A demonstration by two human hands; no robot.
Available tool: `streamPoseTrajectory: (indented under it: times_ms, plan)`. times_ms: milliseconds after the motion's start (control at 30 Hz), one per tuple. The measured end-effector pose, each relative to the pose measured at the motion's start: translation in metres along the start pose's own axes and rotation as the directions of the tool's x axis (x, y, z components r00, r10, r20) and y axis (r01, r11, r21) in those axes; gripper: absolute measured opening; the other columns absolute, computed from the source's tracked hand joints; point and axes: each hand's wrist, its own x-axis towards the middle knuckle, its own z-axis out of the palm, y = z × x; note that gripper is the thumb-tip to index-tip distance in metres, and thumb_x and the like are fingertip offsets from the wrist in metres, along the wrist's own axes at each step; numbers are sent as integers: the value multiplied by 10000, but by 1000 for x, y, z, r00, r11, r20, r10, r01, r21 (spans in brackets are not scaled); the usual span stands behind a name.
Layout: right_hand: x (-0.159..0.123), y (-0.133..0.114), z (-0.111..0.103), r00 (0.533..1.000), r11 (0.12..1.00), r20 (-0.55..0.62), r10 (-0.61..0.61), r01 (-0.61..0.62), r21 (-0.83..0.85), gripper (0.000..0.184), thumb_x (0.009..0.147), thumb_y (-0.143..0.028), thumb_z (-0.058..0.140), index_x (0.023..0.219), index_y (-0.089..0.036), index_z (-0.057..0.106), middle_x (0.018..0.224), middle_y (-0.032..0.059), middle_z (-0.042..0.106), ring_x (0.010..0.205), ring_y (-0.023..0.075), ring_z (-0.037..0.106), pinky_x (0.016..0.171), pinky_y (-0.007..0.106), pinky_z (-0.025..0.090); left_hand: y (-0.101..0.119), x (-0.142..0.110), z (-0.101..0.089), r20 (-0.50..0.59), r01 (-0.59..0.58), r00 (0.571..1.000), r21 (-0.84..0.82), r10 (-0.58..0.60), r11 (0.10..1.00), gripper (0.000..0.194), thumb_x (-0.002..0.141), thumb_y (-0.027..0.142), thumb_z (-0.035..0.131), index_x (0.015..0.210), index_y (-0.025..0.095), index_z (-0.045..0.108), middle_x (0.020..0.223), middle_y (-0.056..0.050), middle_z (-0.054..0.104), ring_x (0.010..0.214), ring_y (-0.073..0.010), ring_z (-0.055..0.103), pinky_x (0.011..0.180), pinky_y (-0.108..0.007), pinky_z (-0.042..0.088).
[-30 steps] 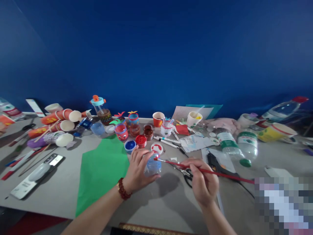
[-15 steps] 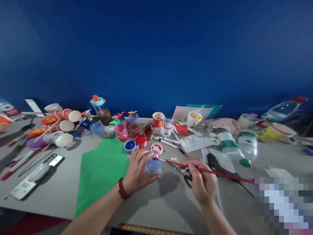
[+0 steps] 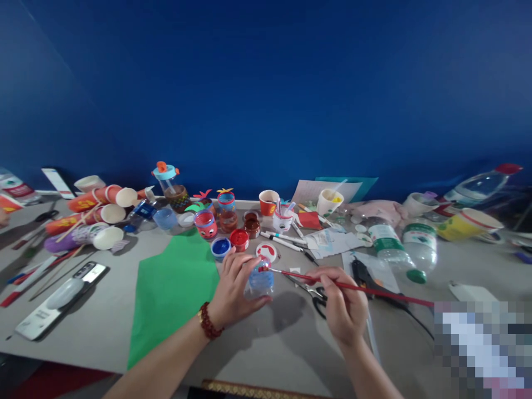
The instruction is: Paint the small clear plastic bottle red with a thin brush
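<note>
My left hand [image 3: 236,285] is closed around a clear, bluish cut piece of plastic bottle [image 3: 262,284], tipped on its side. Red paint marks its upper edge. Between the fingers of my right hand [image 3: 341,305] is a paintbrush [image 3: 320,280] with a long red handle, its tip at the red patch on the plastic. Just behind stand open pots of blue paint [image 3: 221,247], red paint [image 3: 239,240] and brown paint [image 3: 251,227]. A white lid [image 3: 266,253] smeared with red lies near the plastic piece.
Green paper [image 3: 174,299] lies left of my hands. Scissors [image 3: 318,302] and a black glue gun [image 3: 366,277] sit close to my right hand. Cut bottles [image 3: 386,241] are at right, paper-cup rolls [image 3: 102,198] and a phone [image 3: 62,299] at left.
The brush tip has shifted slightly to the right along the plastic piece, showing more of the red patch. My left hand keeps its hold, nearly still.
</note>
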Motion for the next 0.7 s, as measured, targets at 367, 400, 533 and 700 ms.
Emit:
streamPoseTrajectory:
  times_ms: [367, 400, 533, 700]
  plan:
    - [0, 0, 1, 1000, 999, -2, 31, -31, -7, 256, 960, -282, 593, 773, -220, 757, 737, 50, 755, 668, 219, 703, 624, 326, 570, -1, 0, 0, -3, -6, 1000, -1, 6, 1000, 767, 791, 466, 806, 1426, 201, 467, 1244, -143, 655, 1186, -325, 632, 1185, -614, 377]
    - [0, 1, 0, 999, 999, -17, 38, -38, -5, 247, 955, -276, 596, 777, -218, 757, 736, 48, 754, 667, 219, 700, 624, 327, 566, -1, 0, 0, -2, -4, 1000, 0, 4, 1000, 768, 787, 461, 809, 1425, 205, 468, 1242, -142, 656, 1185, -326, 633, 1181, -611, 383]
    - [0, 8, -5, 994, 998, -97, 55, -50, 48, 208, 940, -252, 609, 784, -216, 742, 738, 36, 738, 667, 217, 687, 625, 331, 550, 0, 0, -1, 3, 9, 1000, 1, -9, 1000, 763, 778, 434, 811, 1420, 212, 467, 1250, -142, 652, 1191, -330, 633, 1162, -600, 401]
    - [1, 2, 1, 998, 997, -54, 43, -39, 69, 230, 947, -254, 602, 769, -222, 745, 738, 36, 740, 648, 206, 678, 613, 318, 552, 0, 0, -1, 22, 3, 1000, -12, -2, 1000, 753, 795, 429, 802, 1425, 205, 456, 1258, -145, 647, 1202, -328, 625, 1183, -615, 372]
